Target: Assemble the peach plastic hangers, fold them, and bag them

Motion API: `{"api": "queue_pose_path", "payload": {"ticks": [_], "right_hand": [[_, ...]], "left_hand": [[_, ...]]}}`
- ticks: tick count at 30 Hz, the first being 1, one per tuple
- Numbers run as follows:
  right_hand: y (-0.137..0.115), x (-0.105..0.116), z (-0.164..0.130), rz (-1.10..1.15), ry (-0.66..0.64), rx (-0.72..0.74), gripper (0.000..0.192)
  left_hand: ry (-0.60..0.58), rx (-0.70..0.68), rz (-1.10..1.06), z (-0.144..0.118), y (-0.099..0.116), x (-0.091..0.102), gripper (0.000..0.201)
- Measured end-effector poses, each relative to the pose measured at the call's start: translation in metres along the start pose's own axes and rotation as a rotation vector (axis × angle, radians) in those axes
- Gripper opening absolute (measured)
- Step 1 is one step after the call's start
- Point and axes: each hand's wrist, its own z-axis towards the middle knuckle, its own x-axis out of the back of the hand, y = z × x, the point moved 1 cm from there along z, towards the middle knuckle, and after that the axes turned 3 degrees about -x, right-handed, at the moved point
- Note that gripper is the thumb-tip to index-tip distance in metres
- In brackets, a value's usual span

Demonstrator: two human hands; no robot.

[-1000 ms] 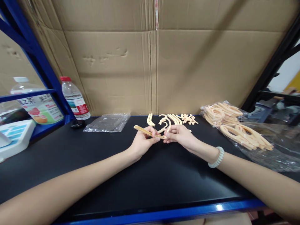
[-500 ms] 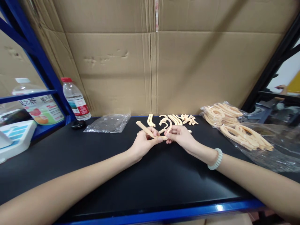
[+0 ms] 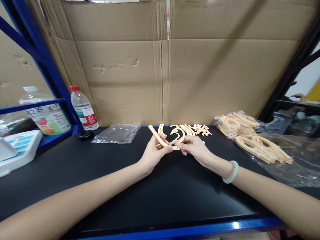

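Note:
My left hand [image 3: 153, 152] is closed around a cream, slightly curved hanger arm [image 3: 155, 133], its free end pointing up and left. My right hand [image 3: 198, 149] pinches the lower end of a cream hanger hook [image 3: 183, 132]. Between my fingertips the two pieces meet, but the fingers partly cover the joint, so I cannot tell whether they are locked together. Behind my hands, on the black table, lie curved arm pieces [image 3: 161, 128], a row of similar strips [image 3: 188, 130] and a heap of small cream connector pieces [image 3: 202, 129]. More hook shapes partly overlap the held one.
Plastic bags with looped cream pieces [image 3: 262, 148] lie on the right. A flat clear bag [image 3: 116, 133], a black round object [image 3: 85, 134] and a red-capped bottle [image 3: 85, 111] stand or lie at the left. Cardboard [image 3: 120, 80] walls off the back; blue shelving [image 3: 47, 70] borders the left.
The hanger arm in my left hand has turned, its free end now steeper and slightly further right. Both hands keep their hold; the whole view has shifted a little.

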Motion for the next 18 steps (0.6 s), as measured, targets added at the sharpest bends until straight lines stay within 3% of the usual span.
{"api": "queue_pose_path", "payload": {"ticks": [5,8,12,15,18], "right_hand": [[0.001,-0.004,-0.001,-0.074,-0.058,0.083,0.030],[-0.002,-0.002,0.002,-0.026,-0.060,0.094,0.031],[-0.008,0.027,0.018,-0.016,0.121,0.169,0.033],[-0.007,0.059,0.034,-0.385,0.245,0.310,0.021],[0.003,0.080,0.046,-0.845,0.120,0.463,0.012]], "left_hand": [[-0.015,0.062,-0.040,-0.008,0.005,-0.009,0.045],[0.038,0.105,-0.044,-0.011,0.007,-0.012,0.041],[0.111,0.133,-0.082,-0.008,0.006,-0.010,0.039],[0.110,0.156,-0.133,-0.006,0.006,-0.008,0.037],[0.116,0.189,-0.161,-0.004,0.006,-0.008,0.033]]}}
